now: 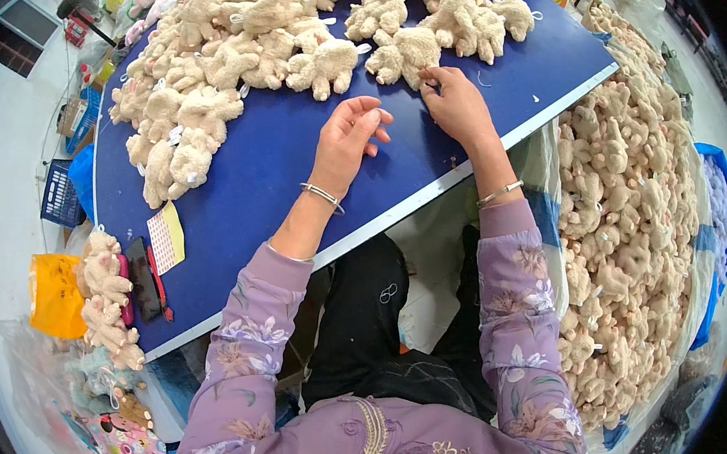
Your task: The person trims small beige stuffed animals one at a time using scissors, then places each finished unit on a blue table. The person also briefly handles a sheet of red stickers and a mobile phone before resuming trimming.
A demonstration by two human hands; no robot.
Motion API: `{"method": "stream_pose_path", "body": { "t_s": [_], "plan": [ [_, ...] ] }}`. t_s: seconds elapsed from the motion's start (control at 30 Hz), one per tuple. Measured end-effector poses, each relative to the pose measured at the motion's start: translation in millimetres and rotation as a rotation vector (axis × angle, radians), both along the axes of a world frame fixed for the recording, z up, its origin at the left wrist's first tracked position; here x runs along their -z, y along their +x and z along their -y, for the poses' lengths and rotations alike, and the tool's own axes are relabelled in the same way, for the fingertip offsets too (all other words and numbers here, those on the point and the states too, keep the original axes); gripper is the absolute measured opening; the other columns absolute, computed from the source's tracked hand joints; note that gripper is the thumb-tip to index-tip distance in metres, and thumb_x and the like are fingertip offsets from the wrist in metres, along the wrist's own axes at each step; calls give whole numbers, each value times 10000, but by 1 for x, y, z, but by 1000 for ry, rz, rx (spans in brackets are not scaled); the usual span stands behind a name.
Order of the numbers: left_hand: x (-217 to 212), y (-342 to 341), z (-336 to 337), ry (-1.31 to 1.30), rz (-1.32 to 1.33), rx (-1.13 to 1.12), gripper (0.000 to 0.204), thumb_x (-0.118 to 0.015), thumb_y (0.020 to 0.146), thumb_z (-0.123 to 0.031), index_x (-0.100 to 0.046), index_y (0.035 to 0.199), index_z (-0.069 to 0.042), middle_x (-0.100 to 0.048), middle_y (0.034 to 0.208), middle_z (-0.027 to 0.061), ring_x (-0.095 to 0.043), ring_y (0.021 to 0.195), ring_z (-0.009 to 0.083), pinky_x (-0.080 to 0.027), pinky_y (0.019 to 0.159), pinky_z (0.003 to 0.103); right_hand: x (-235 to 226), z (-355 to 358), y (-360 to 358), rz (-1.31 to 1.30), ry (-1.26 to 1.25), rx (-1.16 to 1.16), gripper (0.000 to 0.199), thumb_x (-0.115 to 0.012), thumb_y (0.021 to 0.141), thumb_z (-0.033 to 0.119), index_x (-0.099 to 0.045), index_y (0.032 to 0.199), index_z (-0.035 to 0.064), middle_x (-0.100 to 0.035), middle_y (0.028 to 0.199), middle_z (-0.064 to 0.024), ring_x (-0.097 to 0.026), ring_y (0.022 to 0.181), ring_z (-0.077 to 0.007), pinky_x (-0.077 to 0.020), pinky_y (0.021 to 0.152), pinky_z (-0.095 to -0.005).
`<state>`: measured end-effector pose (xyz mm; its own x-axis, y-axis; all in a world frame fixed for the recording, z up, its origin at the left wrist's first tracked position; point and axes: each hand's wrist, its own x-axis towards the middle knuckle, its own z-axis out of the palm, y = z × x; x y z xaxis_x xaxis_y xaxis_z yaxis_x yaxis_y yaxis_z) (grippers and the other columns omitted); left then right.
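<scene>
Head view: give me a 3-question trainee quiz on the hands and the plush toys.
1. True or false: the right hand touches a beige plush toy on the blue table.
2. What is the left hand holding?
A. a plush toy
B. scissors
C. nothing
3. Fill in: to the person's right, beside the table, more plush toys fill a large ____ bag.

Key: 1 true; 2 C, it rests open on the bare table, palm partly up; 3 clear plastic.
</scene>
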<state>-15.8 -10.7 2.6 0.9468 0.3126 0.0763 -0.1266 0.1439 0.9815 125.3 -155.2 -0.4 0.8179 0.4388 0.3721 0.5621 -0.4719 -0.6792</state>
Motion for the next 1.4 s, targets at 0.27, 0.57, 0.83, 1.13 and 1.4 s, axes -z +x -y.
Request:
{"method": "stream_pose_path", "body": {
  "t_s": [0.27, 0.57, 0.83, 1.13, 1.4],
  "plan": [
    [1, -1, 4, 432, 109, -322, 411, -684, 862, -162, -505, 1204, -19, -598, 1098, 79, -558, 796, 86, -480, 664, 215, -31, 0, -21, -109, 271, -19, 305, -663, 827, 298, -671, 869, -3, -646, 780, -157, -619, 704, -257, -490, 675, -350],
    [-11, -10, 14, 465, 159, 3, 539, -741, 794, -151, -497, 1254, -12, -611, 1108, 73, -603, 945, 142, -505, 818, 292, -83, 5, -86, -322, 373, -472, 243, -672, 816, 213, -659, 843, -28, -618, 692, -73, -553, 661, -83, -467, 601, -268],
    [-7, -8, -3, -325, 155, -45, 366, -582, 930, -236, -494, 1207, -14, -616, 1062, 95, -645, 879, 162, -546, 664, 293, -78, 23, -63, -370, 614, -285, 197, -604, 915, 187, -661, 959, 3, -676, 834, -21, -518, 661, -37, -420, 578, -199],
    [-8, -5, -14, -499, 235, -144, 386, -555, 950, -287, -456, 1231, -42, -611, 1034, 80, -649, 773, 129, -526, 467, 222, -70, 7, -87, -223, 202, -488, 214, -683, 797, 103, -573, 929, -25, -649, 803, -127, -638, 764, -193, -501, 702, -317],
    [-3, -6, -21, -540, 177, -139, 386, -536, 960, -301, -465, 1245, -50, -616, 1074, 75, -661, 823, 140, -552, 518, 227, -56, -13, -100, 12, 179, -483, 288, -705, 764, 111, -553, 998, 40, -633, 923, -136, -645, 835, -302, -510, 723, -361]
  ]
}}
